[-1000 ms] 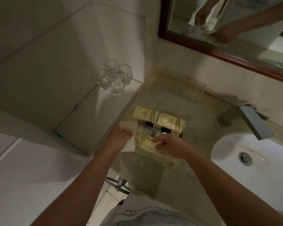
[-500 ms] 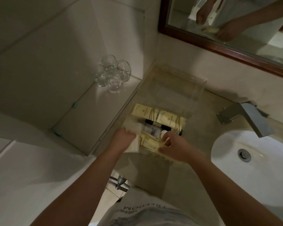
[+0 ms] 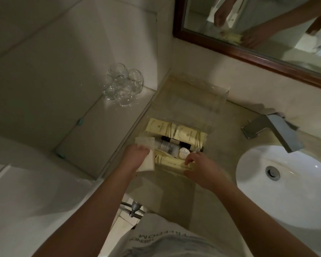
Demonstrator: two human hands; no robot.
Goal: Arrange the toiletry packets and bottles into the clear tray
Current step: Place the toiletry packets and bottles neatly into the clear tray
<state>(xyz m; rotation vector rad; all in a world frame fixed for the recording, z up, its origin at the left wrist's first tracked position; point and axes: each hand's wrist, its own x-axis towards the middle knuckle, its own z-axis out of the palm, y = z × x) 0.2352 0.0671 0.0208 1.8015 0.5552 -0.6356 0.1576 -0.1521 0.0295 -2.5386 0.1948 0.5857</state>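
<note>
A clear tray [image 3: 219,101] stands on the beige counter against the wall. In its near part lie two yellow packets [image 3: 174,131] side by side, small bottles with black caps [image 3: 176,143] in front of them, a round white item [image 3: 183,152], and another yellow packet [image 3: 170,161] nearest me. My left hand [image 3: 135,156] holds a white packet [image 3: 146,158] at the tray's left edge. My right hand [image 3: 202,168] rests on the near yellow packet, fingers pinching its right end.
Several clear glasses [image 3: 121,84] stand on the tiled ledge to the left. A metal faucet [image 3: 272,131] and white sink [image 3: 285,182] are at the right. A wood-framed mirror [image 3: 248,52] hangs above. A bathtub edge [image 3: 26,191] runs at lower left.
The round white item has come into view in the tray as my right hand shifted right along the near yellow packet. My left hand kept the white packet at the tray's edge.
</note>
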